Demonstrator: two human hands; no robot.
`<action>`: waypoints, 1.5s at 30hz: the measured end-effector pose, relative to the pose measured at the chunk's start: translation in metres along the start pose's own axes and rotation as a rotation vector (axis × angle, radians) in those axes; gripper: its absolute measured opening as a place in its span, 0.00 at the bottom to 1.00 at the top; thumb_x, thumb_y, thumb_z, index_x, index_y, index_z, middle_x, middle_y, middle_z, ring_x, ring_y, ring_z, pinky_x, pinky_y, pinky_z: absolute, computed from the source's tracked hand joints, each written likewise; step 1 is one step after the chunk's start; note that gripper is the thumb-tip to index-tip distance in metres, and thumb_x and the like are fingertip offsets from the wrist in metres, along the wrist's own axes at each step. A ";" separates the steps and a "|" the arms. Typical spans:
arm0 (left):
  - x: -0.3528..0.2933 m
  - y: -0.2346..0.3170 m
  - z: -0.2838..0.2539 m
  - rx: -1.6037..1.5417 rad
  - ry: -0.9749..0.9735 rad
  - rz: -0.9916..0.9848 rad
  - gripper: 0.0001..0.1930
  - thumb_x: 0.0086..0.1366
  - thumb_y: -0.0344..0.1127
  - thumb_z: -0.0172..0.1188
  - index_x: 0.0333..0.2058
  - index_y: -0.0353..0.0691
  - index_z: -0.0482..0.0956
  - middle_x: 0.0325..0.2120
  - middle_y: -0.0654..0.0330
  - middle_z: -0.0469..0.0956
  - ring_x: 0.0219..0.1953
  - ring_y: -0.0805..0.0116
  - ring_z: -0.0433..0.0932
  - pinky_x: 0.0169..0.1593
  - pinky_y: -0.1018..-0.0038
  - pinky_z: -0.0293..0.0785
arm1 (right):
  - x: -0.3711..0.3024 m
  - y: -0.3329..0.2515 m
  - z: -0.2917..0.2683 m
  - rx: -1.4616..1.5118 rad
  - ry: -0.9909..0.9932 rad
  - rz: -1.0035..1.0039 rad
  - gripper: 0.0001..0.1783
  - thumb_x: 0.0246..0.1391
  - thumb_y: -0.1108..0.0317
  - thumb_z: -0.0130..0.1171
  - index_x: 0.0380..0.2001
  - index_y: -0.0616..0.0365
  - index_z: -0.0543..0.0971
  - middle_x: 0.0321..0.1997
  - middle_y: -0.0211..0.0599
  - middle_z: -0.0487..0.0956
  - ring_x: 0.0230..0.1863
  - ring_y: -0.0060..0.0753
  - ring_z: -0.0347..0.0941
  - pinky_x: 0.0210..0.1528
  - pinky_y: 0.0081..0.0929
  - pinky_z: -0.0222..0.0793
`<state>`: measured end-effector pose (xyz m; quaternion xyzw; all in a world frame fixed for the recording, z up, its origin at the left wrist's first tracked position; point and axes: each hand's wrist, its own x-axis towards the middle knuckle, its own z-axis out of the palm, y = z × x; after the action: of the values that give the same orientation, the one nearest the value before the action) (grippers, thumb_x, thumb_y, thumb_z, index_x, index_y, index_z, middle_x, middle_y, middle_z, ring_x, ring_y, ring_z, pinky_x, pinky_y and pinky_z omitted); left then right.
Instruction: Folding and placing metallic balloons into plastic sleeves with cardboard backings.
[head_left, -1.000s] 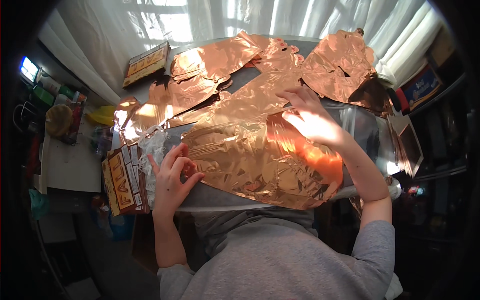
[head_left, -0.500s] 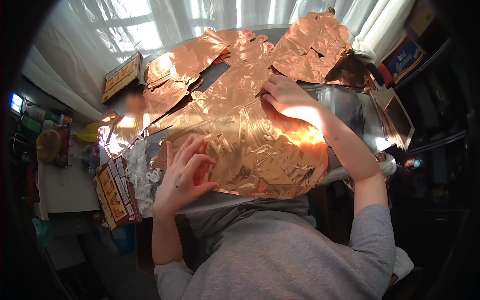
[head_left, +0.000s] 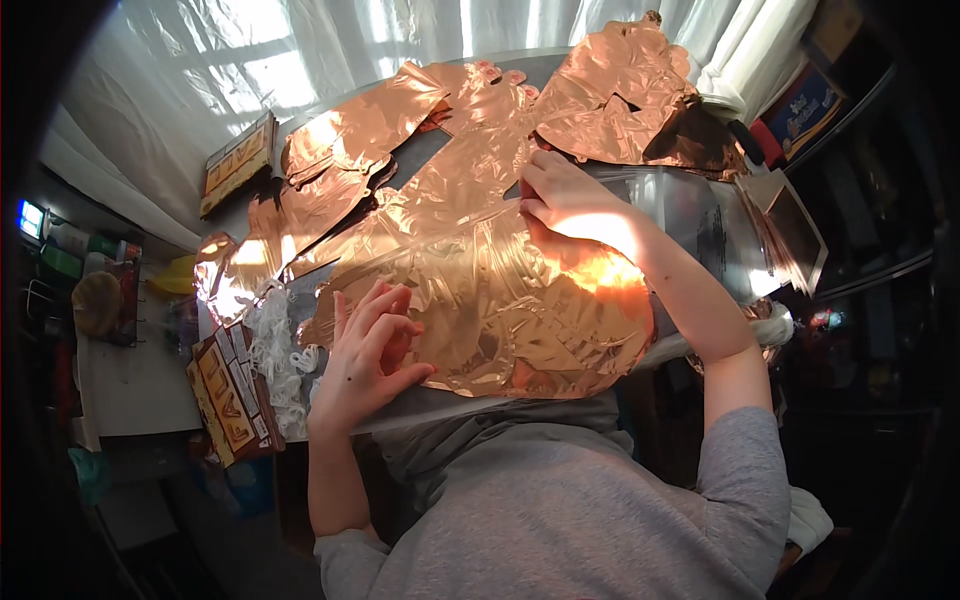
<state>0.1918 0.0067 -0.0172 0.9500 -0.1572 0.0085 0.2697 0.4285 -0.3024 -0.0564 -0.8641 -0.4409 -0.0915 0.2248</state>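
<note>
A large copper-coloured foil sheet [head_left: 500, 320], wrinkled and shiny like a flat foil balloon, lies across the near part of the table. My right hand [head_left: 560, 195] is at its far edge, thumb and fingers pinched together on the foil; the fingertips are partly hidden. Over the sheet's left side rests my left hand [head_left: 368, 355], fingers loosely bent and thumb held apart along the near edge. Nothing shows in its grasp. Beyond the sheet, more foil [head_left: 465, 165] of the same colour lies flat.
Further foil pieces lie in piles at the far left [head_left: 365, 115] and far right [head_left: 615, 100]. White string [head_left: 275, 350] is bunched left of my left hand, near a brown-and-orange package [head_left: 228, 395]. A similar package [head_left: 238, 165] stands farther back. Clear plastic [head_left: 690, 225] lies at right, before white curtains [head_left: 380, 30].
My left hand has shifted slightly toward me, its fingers a little more bent. My right hand keeps its place at the foil's far edge. The view has tilted slightly.
</note>
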 end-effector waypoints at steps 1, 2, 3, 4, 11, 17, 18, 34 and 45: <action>0.001 0.000 0.000 0.009 0.002 -0.008 0.26 0.55 0.45 0.79 0.50 0.46 0.80 0.69 0.54 0.70 0.78 0.48 0.59 0.79 0.37 0.36 | 0.000 -0.001 0.000 -0.001 -0.005 0.016 0.12 0.61 0.64 0.62 0.35 0.66 0.79 0.48 0.46 0.74 0.53 0.54 0.70 0.60 0.43 0.68; 0.002 0.000 0.000 0.018 0.003 -0.015 0.27 0.55 0.45 0.79 0.51 0.46 0.80 0.69 0.55 0.70 0.77 0.48 0.59 0.79 0.37 0.36 | 0.000 -0.001 0.000 -0.002 -0.009 0.033 0.13 0.61 0.63 0.63 0.36 0.65 0.79 0.48 0.46 0.73 0.53 0.54 0.69 0.61 0.44 0.68; 0.003 0.000 -0.001 0.019 0.002 -0.013 0.27 0.55 0.45 0.79 0.51 0.46 0.80 0.69 0.55 0.70 0.77 0.48 0.59 0.79 0.37 0.36 | 0.000 0.000 -0.001 -0.002 -0.007 0.034 0.13 0.61 0.63 0.63 0.36 0.65 0.79 0.48 0.46 0.73 0.53 0.54 0.69 0.61 0.44 0.68; 0.004 -0.001 0.000 0.019 0.007 -0.015 0.28 0.55 0.46 0.79 0.53 0.47 0.80 0.69 0.55 0.71 0.77 0.48 0.59 0.79 0.38 0.36 | 0.000 0.002 -0.002 -0.022 -0.047 -0.015 0.14 0.60 0.63 0.63 0.40 0.64 0.79 0.49 0.47 0.73 0.55 0.54 0.69 0.62 0.45 0.67; 0.008 0.001 0.001 0.041 -0.002 -0.009 0.35 0.57 0.47 0.77 0.63 0.50 0.77 0.69 0.57 0.71 0.77 0.49 0.60 0.80 0.39 0.36 | 0.001 -0.005 0.004 0.056 -0.014 0.086 0.12 0.61 0.62 0.64 0.38 0.61 0.79 0.47 0.44 0.73 0.56 0.52 0.67 0.64 0.44 0.64; 0.011 -0.004 0.003 0.065 -0.011 -0.015 0.37 0.57 0.48 0.77 0.65 0.50 0.76 0.70 0.57 0.70 0.77 0.49 0.60 0.80 0.39 0.36 | -0.002 0.003 0.005 0.018 -0.033 -0.006 0.11 0.60 0.64 0.65 0.37 0.62 0.79 0.47 0.46 0.73 0.57 0.52 0.66 0.62 0.43 0.65; 0.011 -0.005 0.003 0.066 -0.012 -0.015 0.37 0.57 0.48 0.77 0.65 0.50 0.76 0.70 0.57 0.70 0.77 0.49 0.60 0.80 0.39 0.36 | -0.003 0.003 0.007 0.019 -0.032 -0.006 0.11 0.60 0.64 0.65 0.37 0.62 0.79 0.47 0.46 0.73 0.57 0.52 0.66 0.62 0.43 0.65; 0.006 -0.035 -0.020 0.081 0.181 -0.138 0.24 0.73 0.34 0.59 0.66 0.41 0.72 0.68 0.52 0.71 0.73 0.47 0.65 0.78 0.46 0.50 | -0.007 -0.008 -0.003 -0.035 -0.006 -0.119 0.10 0.54 0.72 0.67 0.38 0.60 0.78 0.50 0.45 0.73 0.60 0.54 0.67 0.64 0.45 0.66; 0.028 -0.028 -0.028 0.084 0.118 0.040 0.20 0.74 0.33 0.58 0.63 0.41 0.75 0.65 0.53 0.74 0.71 0.48 0.68 0.78 0.50 0.52 | -0.086 -0.098 -0.082 -0.032 -0.417 0.115 0.37 0.56 0.38 0.69 0.56 0.56 0.74 0.69 0.50 0.70 0.76 0.56 0.60 0.83 0.61 0.39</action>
<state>0.2286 0.0355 -0.0049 0.9550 -0.1594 0.0765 0.2384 0.3020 -0.3527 0.0158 -0.8915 -0.4263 0.0953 0.1200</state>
